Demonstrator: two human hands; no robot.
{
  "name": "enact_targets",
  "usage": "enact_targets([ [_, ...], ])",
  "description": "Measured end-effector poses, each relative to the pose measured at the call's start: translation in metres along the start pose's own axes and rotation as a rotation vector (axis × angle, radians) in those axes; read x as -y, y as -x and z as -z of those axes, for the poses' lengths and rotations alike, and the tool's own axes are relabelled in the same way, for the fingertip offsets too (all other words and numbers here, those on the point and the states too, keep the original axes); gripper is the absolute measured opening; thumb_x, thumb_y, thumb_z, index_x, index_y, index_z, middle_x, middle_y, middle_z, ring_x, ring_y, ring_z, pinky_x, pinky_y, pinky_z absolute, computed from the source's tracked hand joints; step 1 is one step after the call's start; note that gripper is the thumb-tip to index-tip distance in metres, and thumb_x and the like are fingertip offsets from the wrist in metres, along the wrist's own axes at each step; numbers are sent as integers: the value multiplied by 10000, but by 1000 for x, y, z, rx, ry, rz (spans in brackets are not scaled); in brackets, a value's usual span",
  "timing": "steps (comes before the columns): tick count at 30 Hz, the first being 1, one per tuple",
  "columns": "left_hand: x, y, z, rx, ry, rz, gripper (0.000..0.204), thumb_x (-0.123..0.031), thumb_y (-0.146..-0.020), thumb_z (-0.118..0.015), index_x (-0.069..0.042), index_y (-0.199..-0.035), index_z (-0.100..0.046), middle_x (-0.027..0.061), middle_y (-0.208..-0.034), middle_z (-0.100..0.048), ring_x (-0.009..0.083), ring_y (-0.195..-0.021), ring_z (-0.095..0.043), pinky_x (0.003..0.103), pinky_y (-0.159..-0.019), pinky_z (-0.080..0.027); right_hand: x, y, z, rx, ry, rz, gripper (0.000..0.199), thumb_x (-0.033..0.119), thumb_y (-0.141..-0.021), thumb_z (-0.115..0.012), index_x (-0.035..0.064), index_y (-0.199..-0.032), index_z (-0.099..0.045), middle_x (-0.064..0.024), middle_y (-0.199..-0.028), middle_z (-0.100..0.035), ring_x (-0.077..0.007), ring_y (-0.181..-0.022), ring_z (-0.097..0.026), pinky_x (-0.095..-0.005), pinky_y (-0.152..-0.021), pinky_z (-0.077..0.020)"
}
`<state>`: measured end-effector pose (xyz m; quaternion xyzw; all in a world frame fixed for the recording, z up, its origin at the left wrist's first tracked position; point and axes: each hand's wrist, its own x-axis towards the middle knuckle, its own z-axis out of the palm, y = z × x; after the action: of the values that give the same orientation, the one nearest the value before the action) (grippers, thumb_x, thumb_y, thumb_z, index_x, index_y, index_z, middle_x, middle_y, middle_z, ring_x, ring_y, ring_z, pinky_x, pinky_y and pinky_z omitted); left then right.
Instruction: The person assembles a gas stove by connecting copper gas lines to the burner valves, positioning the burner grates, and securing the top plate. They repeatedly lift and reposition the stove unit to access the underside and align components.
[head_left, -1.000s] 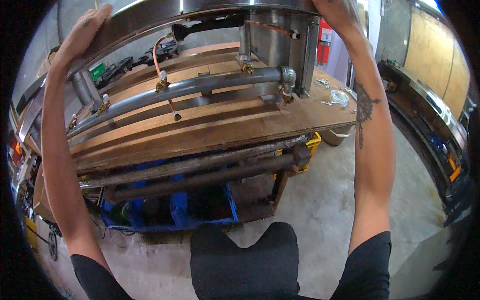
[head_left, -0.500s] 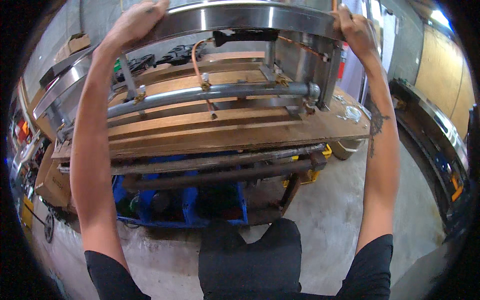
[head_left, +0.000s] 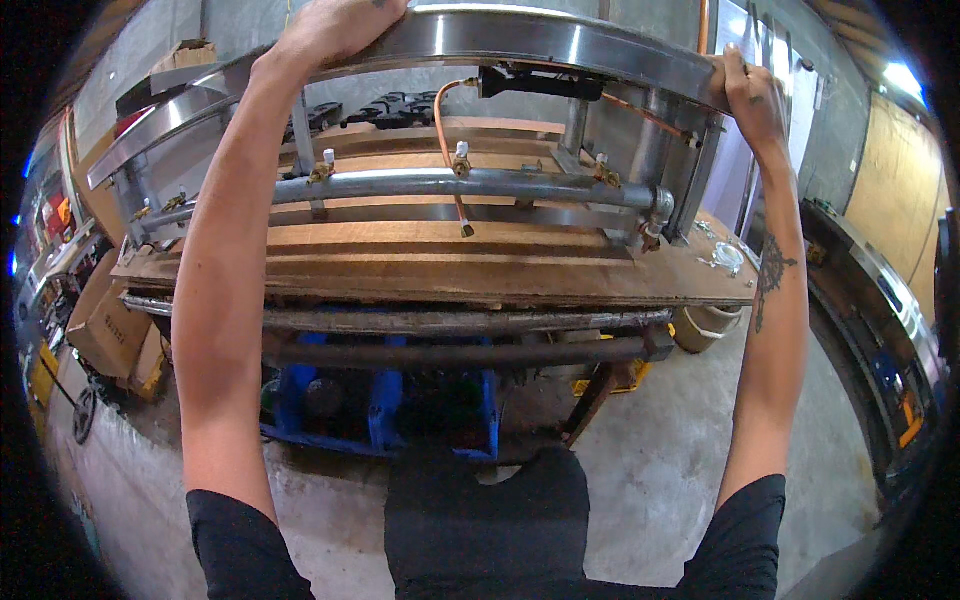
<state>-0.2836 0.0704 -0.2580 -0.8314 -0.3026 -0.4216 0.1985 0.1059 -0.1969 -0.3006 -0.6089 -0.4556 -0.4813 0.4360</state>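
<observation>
A long stainless steel frame (head_left: pixel 560 40) with a shiny top edge stands on a wooden workbench (head_left: pixel 450 270). My left hand (head_left: pixel 335 25) grips the frame's top edge near the middle. My right hand (head_left: pixel 750 90) clasps the same edge at its right end. Below the edge runs a grey metal pipe (head_left: pixel 470 185) with small brass valves, and an orange copper tube (head_left: pixel 445 150) curves down from a black part under the edge.
Steel bars (head_left: pixel 450 350) run under the bench above blue crates (head_left: pixel 380 410). Cardboard boxes (head_left: pixel 110 330) sit at the left, a pale bucket (head_left: pixel 705 325) at the right. A steel counter (head_left: pixel 880 300) lines the right side of the concrete floor (head_left: pixel 650 460).
The view has swung so the frame sits lower and more level. Both hands have kept their hold on the top edge.
</observation>
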Motion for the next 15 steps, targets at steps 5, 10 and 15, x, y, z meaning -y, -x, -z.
enact_targets([
  [5, -17, 5, 12, 106, -5, -24, 469, -356, -1064, -407, -5, -962, -700, 254, -900, -698, 378, -869, -666, 460, -796, -496, -6, -4, 4, 104, 28, -9, 660, 572, -1032, -380, 54, -891, -765, -279, -908, -708, -479, -917, -697, -506, -851, -520],
  [10, -34, 17, 18, -29, -73, -100, 463, -321, -1028, -381, 13, -932, -687, 312, -947, -680, 412, -916, -656, 484, -807, -477, -1, 2, 2, 0, -72, 130, 637, 549, -1030, -422, 14, -818, -696, -175, -721, -637, -298, -711, -607, -404, -721, -464],
  [15, -45, 31, 23, -3, 260, 119, 499, -365, -1006, -417, 4, -762, -649, 151, -665, -597, 271, -641, -580, 432, -659, -447, 12, 7, 3, 60, -127, -18, 463, 315, -1056, -406, 38, -793, -668, -164, -680, -678, -329, -662, -686, -427, -664, -532],
])
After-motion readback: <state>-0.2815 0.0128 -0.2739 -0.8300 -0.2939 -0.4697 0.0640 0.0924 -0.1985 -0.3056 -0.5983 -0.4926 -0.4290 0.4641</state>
